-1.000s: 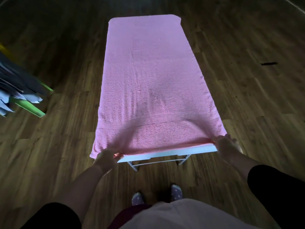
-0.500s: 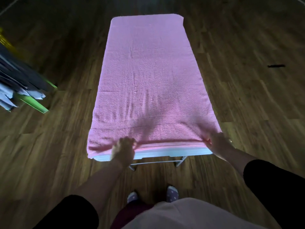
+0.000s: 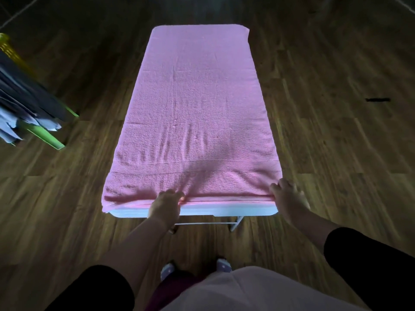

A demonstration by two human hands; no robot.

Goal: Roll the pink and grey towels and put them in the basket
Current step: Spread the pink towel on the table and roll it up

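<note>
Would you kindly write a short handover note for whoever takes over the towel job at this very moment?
Left hand: grips the near edge of the pink towel, left of its middle.
Right hand: grips the same edge at the near right corner.
The pink towel lies flat along the white table.
Grey cloths, possibly the grey towel, hang on a green rack at the left.
A yellow object beyond the rack may be the basket; I cannot tell.
Done: pink towel spread out; no roll started.
Left: roll pink, roll grey, put both in the basket.
</note>
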